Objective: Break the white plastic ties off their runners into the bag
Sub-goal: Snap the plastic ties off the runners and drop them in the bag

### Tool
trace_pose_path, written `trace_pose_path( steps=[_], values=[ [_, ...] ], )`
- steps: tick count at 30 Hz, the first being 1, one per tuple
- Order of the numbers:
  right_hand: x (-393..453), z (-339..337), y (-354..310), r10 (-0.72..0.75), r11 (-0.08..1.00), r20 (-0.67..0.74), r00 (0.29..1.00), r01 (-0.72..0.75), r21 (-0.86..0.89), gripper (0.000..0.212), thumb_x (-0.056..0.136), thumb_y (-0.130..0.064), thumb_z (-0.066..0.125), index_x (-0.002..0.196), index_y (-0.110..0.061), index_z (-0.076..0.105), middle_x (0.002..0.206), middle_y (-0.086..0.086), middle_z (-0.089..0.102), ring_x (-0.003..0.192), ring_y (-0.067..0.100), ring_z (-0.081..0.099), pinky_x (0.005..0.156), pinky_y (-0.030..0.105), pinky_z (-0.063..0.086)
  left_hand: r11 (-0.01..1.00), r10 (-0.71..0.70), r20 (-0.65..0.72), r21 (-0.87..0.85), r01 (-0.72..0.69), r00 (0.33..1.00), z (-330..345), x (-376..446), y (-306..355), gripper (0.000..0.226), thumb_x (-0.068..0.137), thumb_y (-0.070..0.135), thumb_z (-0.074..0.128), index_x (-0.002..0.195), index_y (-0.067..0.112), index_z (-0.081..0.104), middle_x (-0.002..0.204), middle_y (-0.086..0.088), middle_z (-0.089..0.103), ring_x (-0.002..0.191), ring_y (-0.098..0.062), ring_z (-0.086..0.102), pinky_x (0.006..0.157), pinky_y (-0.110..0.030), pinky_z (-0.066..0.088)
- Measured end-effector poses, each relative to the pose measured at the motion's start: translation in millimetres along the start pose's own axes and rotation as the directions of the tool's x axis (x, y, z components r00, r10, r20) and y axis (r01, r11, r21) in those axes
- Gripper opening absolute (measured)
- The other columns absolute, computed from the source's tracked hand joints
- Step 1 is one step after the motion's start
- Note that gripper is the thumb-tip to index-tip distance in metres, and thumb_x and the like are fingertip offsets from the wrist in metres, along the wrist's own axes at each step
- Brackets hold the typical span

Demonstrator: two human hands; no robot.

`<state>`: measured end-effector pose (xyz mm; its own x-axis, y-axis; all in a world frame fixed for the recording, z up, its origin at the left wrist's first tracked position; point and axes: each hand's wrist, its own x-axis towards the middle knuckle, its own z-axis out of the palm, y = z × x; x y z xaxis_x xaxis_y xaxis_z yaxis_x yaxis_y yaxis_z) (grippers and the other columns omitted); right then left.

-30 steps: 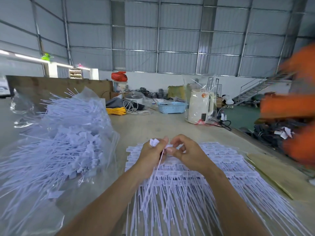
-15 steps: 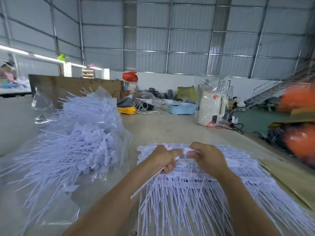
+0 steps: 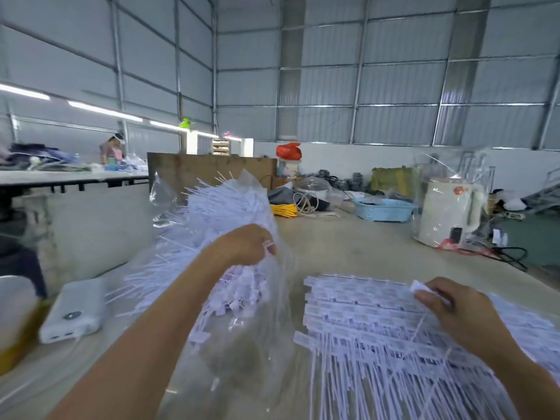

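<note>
A clear plastic bag (image 3: 188, 192) stuffed with loose white ties (image 3: 218, 213) lies on the table at centre left. My left hand (image 3: 245, 244) hovers over the bag's open side, its fingers curled around a white tie, of which a small piece shows at the fingertips. To the right, a flat pile of white ties on their runners (image 3: 363, 316) is spread across the table. My right hand (image 3: 451, 313) rests on this pile and pinches the white head of a tie (image 3: 419, 287) between thumb and fingers.
A white power bank (image 3: 72, 310) lies left of the bag, beside a blurred pale container (image 3: 12, 310). Farther back stand a blue basket (image 3: 383, 209), a white appliance wrapped in plastic (image 3: 448, 216), a black cable (image 3: 512, 253) and a wooden board (image 3: 209, 171). A person (image 3: 113, 150) works at a distant table.
My hands were together on the runner pile, snapping a tie. My left hand has since swung left to the bag. The right stayed on the pile; my view turned left.
</note>
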<state>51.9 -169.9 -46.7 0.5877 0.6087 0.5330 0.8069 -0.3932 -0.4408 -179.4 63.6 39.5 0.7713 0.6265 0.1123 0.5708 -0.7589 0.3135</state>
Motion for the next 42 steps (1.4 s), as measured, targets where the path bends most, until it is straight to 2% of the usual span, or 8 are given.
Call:
trace_pose_path(
  steps=[3, 11, 17, 20, 23, 25, 30, 42],
  values=[
    [-0.1, 0.1, -3.3, 0.015, 1.000, 0.005, 1.000, -0.015, 0.011, 0.022, 0.088, -0.029, 0.062, 0.076, -0.012, 0.058, 0.063, 0.013, 0.056, 0.064, 0.030, 0.054, 0.062, 0.036, 0.042, 0.933, -0.176, 0.045, 0.325, 0.153, 0.983, 22.1, 22.2, -37.8, 0.048, 0.094, 0.004, 0.039, 0.140, 0.016, 0.043, 0.143, -0.011, 0.042, 0.130, -0.028, 0.040, 0.105, -0.032, 0.035],
    [-1.8, -6.7, -7.3, -0.016, 0.998, -0.015, 1.000, 0.017, 0.056, 0.029, 0.088, -0.026, 0.063, 0.063, -0.030, 0.048, 0.050, -0.006, 0.045, 0.053, 0.016, 0.045, 0.057, 0.034, 0.039, 0.807, -0.242, -0.146, 0.519, 0.282, 0.959, 37.5, 47.0, -69.0, 0.064, 0.092, 0.055, 0.030, 0.150, 0.041, 0.007, 0.144, -0.015, 0.030, 0.132, -0.035, 0.028, 0.104, -0.047, 0.027],
    [-2.7, -8.9, -9.7, -0.051, 0.984, 0.010, 0.999, 0.048, 0.173, 0.013, 0.090, -0.015, 0.059, 0.078, -0.018, 0.060, 0.061, 0.001, 0.054, 0.060, 0.020, 0.051, 0.058, 0.030, 0.039, 0.826, -0.358, 0.039, 0.480, 0.296, 0.933, 20.6, 27.1, -19.5, 0.043, 0.094, 0.030, 0.042, 0.137, 0.031, 0.044, 0.141, -0.003, 0.043, 0.130, -0.032, 0.038, 0.107, -0.052, 0.024],
    [-2.2, -11.4, -11.7, -0.083, 0.956, 0.066, 0.994, 0.061, 0.286, 0.011, 0.091, -0.008, 0.056, 0.093, -0.017, 0.061, 0.077, -0.002, 0.059, 0.071, 0.016, 0.053, 0.063, 0.021, 0.040, 0.812, -0.144, -0.214, 0.533, 0.239, 0.966, 23.8, 14.1, 28.7, 0.026, 0.093, 0.021, 0.045, 0.116, 0.017, 0.055, 0.122, -0.004, 0.057, 0.117, -0.028, 0.048, 0.101, -0.045, 0.029],
    [-2.0, -11.8, -11.4, -0.077, 0.930, 0.096, 0.992, 0.036, 0.366, 0.021, 0.091, -0.005, 0.057, 0.106, -0.018, 0.058, 0.096, -0.003, 0.061, 0.086, 0.015, 0.057, 0.071, 0.018, 0.042, 0.977, 0.203, -0.428, 0.029, -0.211, 0.881, 47.7, 4.3, 81.8, 0.027, 0.095, 0.026, 0.048, 0.111, 0.017, 0.067, 0.115, 0.000, 0.066, 0.102, -0.019, 0.059, 0.086, -0.028, 0.041],
    [-2.6, -11.2, -10.5, -0.084, 0.901, 0.106, 0.991, 0.030, 0.434, 0.026, 0.090, -0.003, 0.057, 0.106, -0.024, 0.055, 0.097, -0.003, 0.060, 0.089, 0.016, 0.057, 0.074, 0.021, 0.044, 0.861, 0.231, -0.362, -0.357, -0.363, 0.903, 73.3, 3.8, 113.1, 0.029, 0.095, 0.037, 0.050, 0.107, 0.018, 0.069, 0.109, 0.000, 0.069, 0.091, -0.014, 0.063, 0.072, -0.019, 0.045],
    [-1.0, -10.5, -4.0, -0.088, 0.823, 0.148, 0.985, -0.012, 0.568, 0.038, 0.086, 0.010, 0.054, 0.107, -0.022, 0.050, 0.103, 0.003, 0.065, 0.100, 0.018, 0.061, 0.088, 0.031, 0.050, 0.517, 0.212, 0.065, -0.854, -0.055, 0.975, 132.7, 21.9, 161.0, 0.047, 0.094, 0.043, 0.053, 0.101, -0.003, 0.066, 0.090, -0.016, 0.071, 0.064, -0.023, 0.069, 0.070, -0.034, 0.059],
    [2.5, -2.7, 7.9, 0.057, 0.963, 0.324, 0.944, -0.138, 0.232, 0.031, 0.090, -0.025, 0.060, 0.063, -0.009, 0.055, 0.057, 0.002, 0.054, 0.046, 0.008, 0.049, 0.050, 0.019, 0.039, 0.429, 0.123, -0.164, -0.881, -0.201, 0.979, 168.1, 31.0, 155.5, 0.041, 0.098, 0.028, 0.051, 0.059, 0.013, 0.051, 0.037, -0.003, 0.046, 0.030, -0.015, 0.040, 0.035, -0.017, 0.029]
  ],
)
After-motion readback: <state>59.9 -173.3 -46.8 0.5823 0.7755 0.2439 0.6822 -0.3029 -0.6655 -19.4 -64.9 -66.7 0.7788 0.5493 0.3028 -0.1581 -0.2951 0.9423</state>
